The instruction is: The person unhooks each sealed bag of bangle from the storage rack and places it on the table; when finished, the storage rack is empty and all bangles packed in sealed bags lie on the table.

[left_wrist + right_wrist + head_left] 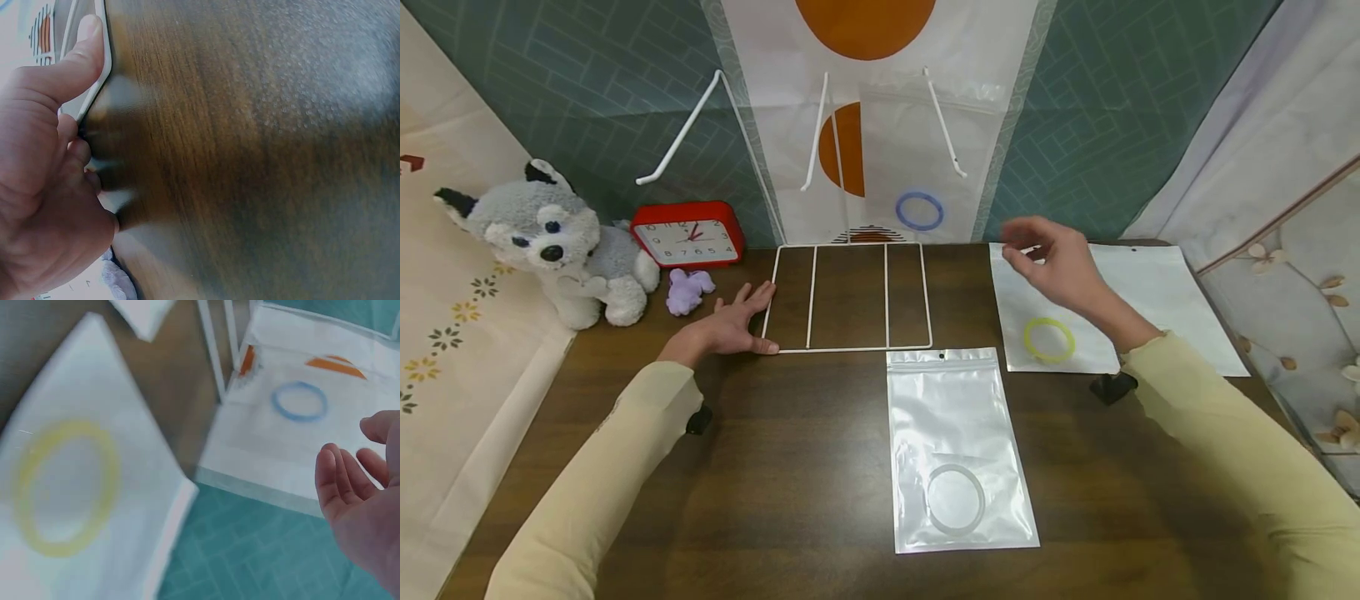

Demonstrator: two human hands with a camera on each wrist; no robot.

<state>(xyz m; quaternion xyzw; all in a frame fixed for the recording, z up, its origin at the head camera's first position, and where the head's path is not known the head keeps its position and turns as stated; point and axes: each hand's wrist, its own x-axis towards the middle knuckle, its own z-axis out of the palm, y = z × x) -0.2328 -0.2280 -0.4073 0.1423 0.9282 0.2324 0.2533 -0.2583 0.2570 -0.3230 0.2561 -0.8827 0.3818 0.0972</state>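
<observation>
My left hand [730,325] rests at the near left corner of a white wire rack [850,349]. Its thumb lies along the base wire, as the left wrist view also shows, and its other fingers spread beside the frame. A white bag [895,150] with a blue ring [919,211] on it hangs at the rack's right prong. Over on the right, my right hand [1056,258] hovers with loosely bent fingers and nothing in them. Below it lies a white bag [1018,342] bearing a yellow ring [106,481].
A silvery zip bag [947,417] with a pale ring lies in front of the rack. On the left are a husky plush [561,242], a red clock [730,229] and a small purple toy [687,292]. Another white sheet or bag [1180,308] lies far right.
</observation>
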